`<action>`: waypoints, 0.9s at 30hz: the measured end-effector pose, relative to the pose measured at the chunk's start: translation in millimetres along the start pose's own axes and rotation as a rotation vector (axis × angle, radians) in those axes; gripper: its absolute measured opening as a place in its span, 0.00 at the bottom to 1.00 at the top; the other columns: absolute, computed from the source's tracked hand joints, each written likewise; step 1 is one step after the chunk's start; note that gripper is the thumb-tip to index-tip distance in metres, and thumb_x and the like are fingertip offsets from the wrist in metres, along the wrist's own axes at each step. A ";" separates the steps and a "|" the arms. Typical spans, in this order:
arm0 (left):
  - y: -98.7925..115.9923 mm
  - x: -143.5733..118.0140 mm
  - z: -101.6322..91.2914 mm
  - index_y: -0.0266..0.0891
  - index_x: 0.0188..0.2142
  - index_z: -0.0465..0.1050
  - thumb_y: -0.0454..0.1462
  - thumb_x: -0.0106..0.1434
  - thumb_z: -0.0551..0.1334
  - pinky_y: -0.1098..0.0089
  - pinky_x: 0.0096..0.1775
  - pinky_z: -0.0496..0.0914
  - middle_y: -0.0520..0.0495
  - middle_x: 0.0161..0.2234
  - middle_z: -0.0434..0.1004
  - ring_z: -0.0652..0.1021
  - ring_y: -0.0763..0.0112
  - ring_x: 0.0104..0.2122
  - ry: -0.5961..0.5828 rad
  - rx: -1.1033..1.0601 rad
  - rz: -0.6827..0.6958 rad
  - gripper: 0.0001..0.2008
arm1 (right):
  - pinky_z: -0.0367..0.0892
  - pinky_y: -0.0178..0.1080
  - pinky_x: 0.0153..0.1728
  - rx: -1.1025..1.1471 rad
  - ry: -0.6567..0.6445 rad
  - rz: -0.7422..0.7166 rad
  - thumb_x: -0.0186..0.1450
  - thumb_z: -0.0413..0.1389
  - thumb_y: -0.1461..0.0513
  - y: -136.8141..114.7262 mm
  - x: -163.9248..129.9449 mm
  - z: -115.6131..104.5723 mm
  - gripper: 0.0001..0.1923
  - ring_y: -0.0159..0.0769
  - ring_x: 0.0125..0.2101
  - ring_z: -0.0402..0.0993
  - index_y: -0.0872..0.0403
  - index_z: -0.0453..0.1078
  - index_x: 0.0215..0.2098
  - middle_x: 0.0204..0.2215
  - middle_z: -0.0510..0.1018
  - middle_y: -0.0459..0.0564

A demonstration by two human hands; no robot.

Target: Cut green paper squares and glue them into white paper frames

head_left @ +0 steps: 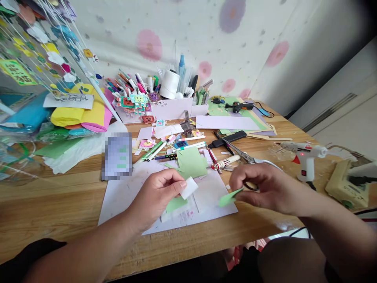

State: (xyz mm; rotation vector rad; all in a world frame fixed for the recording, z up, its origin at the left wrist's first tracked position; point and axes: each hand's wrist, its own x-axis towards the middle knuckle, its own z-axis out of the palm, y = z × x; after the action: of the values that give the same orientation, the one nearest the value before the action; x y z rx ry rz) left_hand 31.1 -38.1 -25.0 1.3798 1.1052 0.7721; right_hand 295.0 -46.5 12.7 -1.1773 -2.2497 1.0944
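My left hand (156, 194) pinches a small white paper piece (189, 187) above a white sheet (123, 194) spread on the wooden table (59, 200). A light green scrap (176, 204) lies under that hand. My right hand (269, 188) holds a small green paper cutout (227, 198) at its fingertips, and its fingers also rest by the handles of scissors (240, 154) lying on the table. A larger green paper (191, 162) sits just beyond both hands.
A white glue gun (303, 155) stands at the right next to a beige box (344, 184). Markers and pens (165, 147), a black tool (228, 138), a pen holder (173, 107), coloured paper rolls (79, 114) and hanging decorations (38, 51) crowd the back and left.
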 end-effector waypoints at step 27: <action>1.6 -7.5 3.7 0.39 0.29 0.74 0.44 0.62 0.58 0.69 0.38 0.65 0.49 0.31 0.74 0.71 0.68 0.34 -0.106 -0.254 -0.016 0.13 | 0.66 0.37 0.34 0.243 0.379 -0.292 0.61 0.58 0.69 -11.6 39.3 68.8 0.08 0.32 0.31 0.71 0.52 0.67 0.36 0.30 0.74 0.46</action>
State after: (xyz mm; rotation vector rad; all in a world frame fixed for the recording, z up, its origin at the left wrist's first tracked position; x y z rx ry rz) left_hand 32.2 -46.2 -22.8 1.1826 0.9013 0.7899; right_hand 223.2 -50.6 -22.4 -0.8418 -1.8637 0.9096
